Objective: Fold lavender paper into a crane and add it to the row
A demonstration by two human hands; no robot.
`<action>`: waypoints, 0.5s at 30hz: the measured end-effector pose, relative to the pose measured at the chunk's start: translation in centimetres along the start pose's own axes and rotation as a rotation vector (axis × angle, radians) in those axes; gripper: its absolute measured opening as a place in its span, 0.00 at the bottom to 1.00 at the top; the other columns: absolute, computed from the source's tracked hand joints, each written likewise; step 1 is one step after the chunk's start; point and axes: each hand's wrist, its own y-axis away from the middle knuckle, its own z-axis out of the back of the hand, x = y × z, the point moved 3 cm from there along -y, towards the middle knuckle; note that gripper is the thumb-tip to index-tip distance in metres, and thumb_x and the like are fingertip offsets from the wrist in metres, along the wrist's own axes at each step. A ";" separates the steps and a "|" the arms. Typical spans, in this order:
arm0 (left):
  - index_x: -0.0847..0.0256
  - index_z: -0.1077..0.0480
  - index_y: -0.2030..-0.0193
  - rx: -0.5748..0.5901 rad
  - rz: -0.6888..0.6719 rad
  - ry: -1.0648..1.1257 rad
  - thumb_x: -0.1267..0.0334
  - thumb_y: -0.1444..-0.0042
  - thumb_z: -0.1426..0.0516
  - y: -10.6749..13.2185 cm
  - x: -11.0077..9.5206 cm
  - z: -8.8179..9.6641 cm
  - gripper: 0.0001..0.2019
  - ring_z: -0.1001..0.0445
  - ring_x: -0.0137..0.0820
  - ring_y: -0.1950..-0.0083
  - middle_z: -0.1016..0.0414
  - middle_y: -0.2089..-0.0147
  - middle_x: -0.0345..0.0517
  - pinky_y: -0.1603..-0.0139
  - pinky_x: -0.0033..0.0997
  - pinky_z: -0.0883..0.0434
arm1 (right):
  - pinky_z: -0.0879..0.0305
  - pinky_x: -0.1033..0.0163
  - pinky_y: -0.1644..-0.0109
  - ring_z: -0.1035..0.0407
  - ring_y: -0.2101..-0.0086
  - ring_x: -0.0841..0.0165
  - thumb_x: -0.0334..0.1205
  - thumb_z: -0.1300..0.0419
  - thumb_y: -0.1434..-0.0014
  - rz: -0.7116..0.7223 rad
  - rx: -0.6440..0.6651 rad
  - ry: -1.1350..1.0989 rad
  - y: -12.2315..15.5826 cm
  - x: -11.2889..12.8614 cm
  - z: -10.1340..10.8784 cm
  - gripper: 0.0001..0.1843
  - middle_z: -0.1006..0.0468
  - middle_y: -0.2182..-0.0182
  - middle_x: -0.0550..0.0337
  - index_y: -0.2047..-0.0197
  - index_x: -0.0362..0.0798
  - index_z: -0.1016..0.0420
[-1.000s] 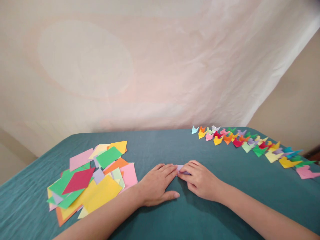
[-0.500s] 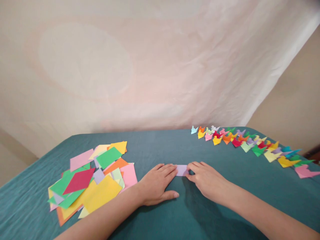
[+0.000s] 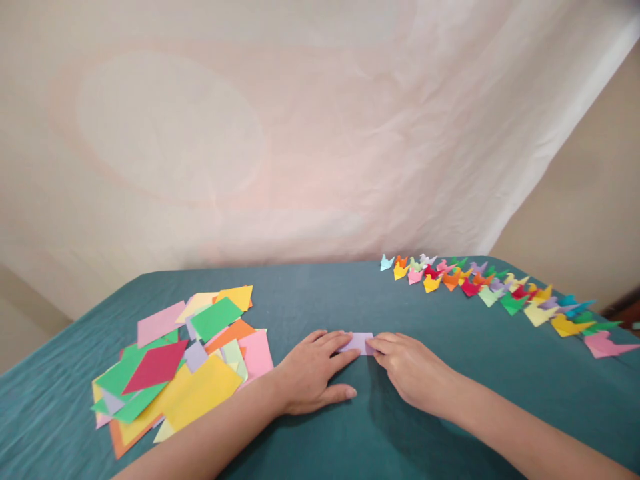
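A small folded piece of lilac paper (image 3: 358, 343) lies on the teal cloth between my two hands. My left hand (image 3: 311, 371) rests flat with its fingers stretched out. Its fingertips press on the left end of the paper, and the thumb is spread apart on the cloth. At the right end, the bent fingers of my right hand (image 3: 411, 371) are closed together on the paper's edge. Those fingers cover part of that end, and the right thumb is mostly hidden.
To the left lies a loose pile of coloured paper sheets (image 3: 205, 387), partly behind my left forearm. Several rows of small folded paper birds (image 3: 470, 287) run along the right back side of the cloth-covered table (image 3: 310, 293). A pale fabric sheet (image 3: 320, 147) hangs behind.
My right fingers have closed in over the paper's right end and shifted slightly left. My left index finger now lies spread along the paper's lower edge. The view has shifted slightly.
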 end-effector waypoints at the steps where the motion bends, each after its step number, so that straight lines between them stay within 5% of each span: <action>1: 0.54 0.48 0.36 -0.001 -0.002 0.000 0.42 0.40 0.58 0.0 0.0 0.0 0.29 0.47 0.42 0.35 0.48 0.34 0.50 0.37 0.45 0.49 | 0.39 0.58 0.54 0.34 0.58 0.61 0.27 0.48 0.44 0.001 0.009 0.010 0.0 0.1 -0.1 0.12 0.25 0.60 0.48 0.65 0.41 0.23; 15: 0.53 0.48 0.36 -0.015 -0.004 0.007 0.43 0.41 0.57 -0.1 0.1 -0.1 0.29 0.47 0.42 0.35 0.47 0.35 0.49 0.37 0.45 0.49 | 0.38 0.57 0.57 0.33 0.59 0.61 0.25 0.49 0.45 -0.029 -0.067 0.095 -0.1 1.1 -0.3 0.15 0.24 0.61 0.49 0.56 0.41 0.27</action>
